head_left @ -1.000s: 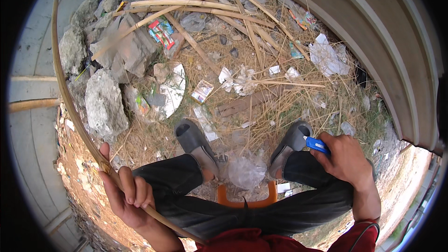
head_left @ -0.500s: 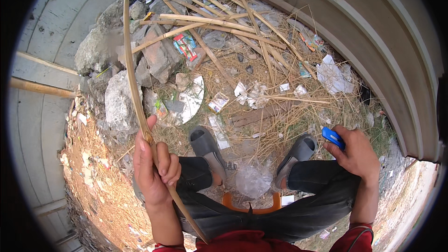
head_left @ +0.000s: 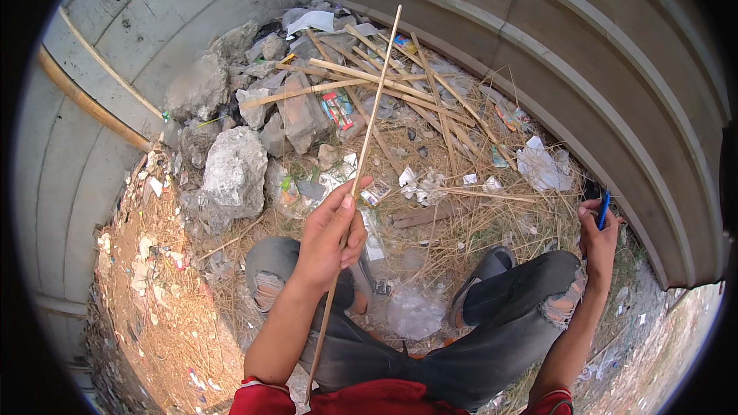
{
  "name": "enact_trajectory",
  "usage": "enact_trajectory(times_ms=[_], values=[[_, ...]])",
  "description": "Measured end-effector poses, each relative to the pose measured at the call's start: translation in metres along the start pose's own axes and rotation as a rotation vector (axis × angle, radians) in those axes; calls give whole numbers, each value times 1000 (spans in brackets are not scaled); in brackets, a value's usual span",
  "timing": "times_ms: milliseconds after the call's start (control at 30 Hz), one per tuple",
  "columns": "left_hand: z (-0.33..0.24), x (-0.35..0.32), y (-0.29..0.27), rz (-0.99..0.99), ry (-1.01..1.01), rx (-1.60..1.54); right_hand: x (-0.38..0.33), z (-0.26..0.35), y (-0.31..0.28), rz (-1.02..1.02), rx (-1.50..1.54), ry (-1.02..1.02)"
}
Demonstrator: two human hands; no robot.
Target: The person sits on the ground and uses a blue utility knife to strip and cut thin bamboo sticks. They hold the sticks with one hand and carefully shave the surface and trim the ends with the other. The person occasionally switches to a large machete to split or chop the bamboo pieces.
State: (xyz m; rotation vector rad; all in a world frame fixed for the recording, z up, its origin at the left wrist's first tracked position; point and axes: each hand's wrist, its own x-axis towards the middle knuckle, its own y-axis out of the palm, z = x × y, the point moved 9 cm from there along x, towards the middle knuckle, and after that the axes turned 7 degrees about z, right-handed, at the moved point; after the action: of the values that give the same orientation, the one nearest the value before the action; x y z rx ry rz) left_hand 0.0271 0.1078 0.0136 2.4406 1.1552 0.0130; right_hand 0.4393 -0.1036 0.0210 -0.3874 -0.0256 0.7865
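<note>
Scruffy, littered ground (head_left: 207, 338) all round, and closest in it's a red shirt (head_left: 384, 400) and ripped dark jeans (head_left: 477, 346), with the low end of a thin wooden stick (head_left: 378, 96) running down by the lap. First worry imo: that end could jab or snag on clothes if the stick gets swung. Next out, a clear plastic bag (head_left: 415, 312) sits between the feet, near a grey sandal (head_left: 492, 265). Left hand (head_left: 330, 238) has thumb and fingers closed round the stick partway along, so it sticks out above and below the fist, slanting up to the right. Right hand (head_left: 600, 238) is well apart from the stick, out past the other knee, gripping a blue cutter (head_left: 604, 210); can't tell if the blade's out. If it is, a slip could nick those fingers or the bare knee by that forearm, and a loose left grip could let the stick twist. Further off there's dry straw (head_left: 461, 223), crumpled white paper (head_left: 542, 165), chunky grey rocks (head_left: 234, 169), then a messy heap of loose sticks (head_left: 304, 92), with the held stick's top end overlapping it in view. Behind it all, ribbed metal wall (head_left: 538, 31) and grey panels (head_left: 207, 15).
</note>
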Motion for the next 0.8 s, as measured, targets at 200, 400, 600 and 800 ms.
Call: enact_trajectory(times_ms=[200,400,600,800], values=[[30,-10,56,310,-111,155,-38,114,106,427,1,-288],[48,-28,94,475,-192,199,-16,111,177,684,287,-85],[-2,-104,141,700,491,555,-8,73,192,694,359,-52],[51,-162,180,852,389,-723,-4,79,189,709,309,-46]])
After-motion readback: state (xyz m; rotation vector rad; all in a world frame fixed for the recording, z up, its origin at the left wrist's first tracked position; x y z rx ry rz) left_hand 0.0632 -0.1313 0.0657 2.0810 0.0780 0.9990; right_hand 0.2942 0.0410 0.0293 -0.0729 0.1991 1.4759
